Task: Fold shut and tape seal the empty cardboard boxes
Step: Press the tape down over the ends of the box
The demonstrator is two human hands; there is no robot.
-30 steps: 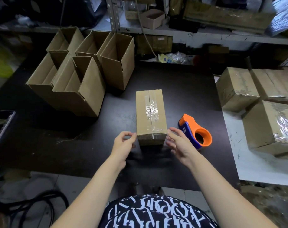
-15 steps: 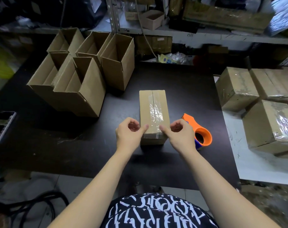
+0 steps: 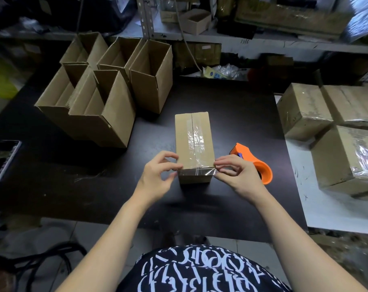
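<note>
A closed cardboard box [image 3: 192,142] lies mid-table, clear tape running along its top seam and a second strip across its near edge. My left hand [image 3: 155,178] pinches the box's near left corner where the tape strip ends. My right hand [image 3: 235,175] pinches the near right corner the same way. Both hands have curled fingers with thumb and forefinger on the cardboard. An orange tape dispenser [image 3: 261,167] lies on the table just right of the box, partly behind my right hand.
Several open, empty cardboard boxes [image 3: 107,106] stand at the back left of the black table [image 3: 231,114]. Sealed, plastic-wrapped boxes [image 3: 303,110] are stacked at the right on a white surface. A dark device [image 3: 2,159] lies far left. A cluttered shelf [image 3: 263,43] runs behind.
Half a second ago both hands pressed the top of the box near the seam. They have slid apart to the near corners. The box sits almost where it was.
</note>
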